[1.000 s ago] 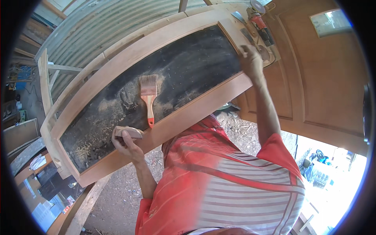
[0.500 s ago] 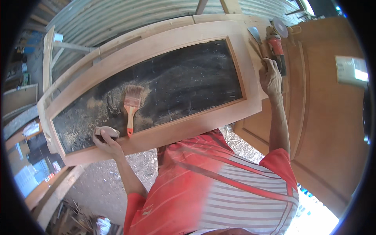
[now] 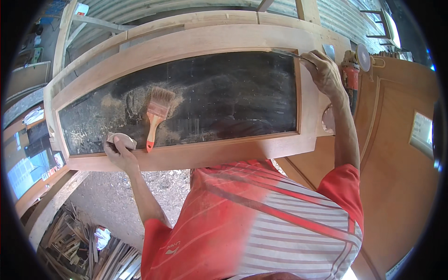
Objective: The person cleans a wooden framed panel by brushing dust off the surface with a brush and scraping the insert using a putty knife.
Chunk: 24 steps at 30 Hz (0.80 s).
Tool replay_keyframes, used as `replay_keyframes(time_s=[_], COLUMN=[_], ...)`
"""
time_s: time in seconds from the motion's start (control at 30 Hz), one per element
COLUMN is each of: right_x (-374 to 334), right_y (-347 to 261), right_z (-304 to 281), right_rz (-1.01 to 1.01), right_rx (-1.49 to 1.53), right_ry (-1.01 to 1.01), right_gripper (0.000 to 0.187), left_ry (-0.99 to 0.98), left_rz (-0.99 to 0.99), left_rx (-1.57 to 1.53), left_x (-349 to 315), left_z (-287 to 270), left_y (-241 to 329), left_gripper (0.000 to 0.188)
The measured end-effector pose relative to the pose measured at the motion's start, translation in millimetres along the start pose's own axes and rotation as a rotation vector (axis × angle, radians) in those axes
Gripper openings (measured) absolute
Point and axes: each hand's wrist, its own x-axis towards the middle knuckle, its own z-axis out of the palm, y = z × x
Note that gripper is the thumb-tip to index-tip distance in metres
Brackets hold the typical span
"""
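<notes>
Left hand (image 3: 122, 154) at the near rail, fingers closed round a pale sanding block (image 3: 127, 141), its underside out of sight. Up at the far-right corner of the wooden frame (image 3: 219, 37), the right hand (image 3: 325, 77) grips a thin-bladed tool (image 3: 285, 54), handle buried in the fingers! Paintbrush (image 3: 158, 110) lies on the dusty black panel (image 3: 233, 88); a scraper (image 3: 329, 50) peeks out, mostly hidden behind the knuckles.

I see the left forearm (image 3: 148, 193) angled outward to the near edge of the framed panel (image 3: 200, 157), toward its left end, where the left hand (image 3: 123, 154) grips, thumb pointing away from the body. The right forearm (image 3: 344, 128) reaches the far right corner, wrist bent inward, the right hand (image 3: 323, 74) knuckles-up, fingers curled.
</notes>
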Motion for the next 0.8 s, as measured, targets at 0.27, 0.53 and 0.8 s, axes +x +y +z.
replay_keyframes(time_s=[0.27,0.53,0.8], right_x=[6.4,-37.6,-8.1], right_y=[-1.8,-71.2,-132.8], right_z=[-1.3,17.0,31.9], right_rz=[-0.065,-0.108,0.332], right_rx=[-0.042,-0.252,-0.137], right_ry=[0.022,-0.053,-0.165], right_gripper=[0.018,0.039,0.036], left_ry=[-0.016,-0.017,-0.012], left_rz=[-0.038,-0.067,0.047], left_rx=[-0.016,-0.05,0.079], left_x=[2.3,2.2,3.5], left_z=[-2.8,-0.8,1.8], left_y=[-10.0,-12.8,-6.1], left_gripper=[0.046,0.047,0.048])
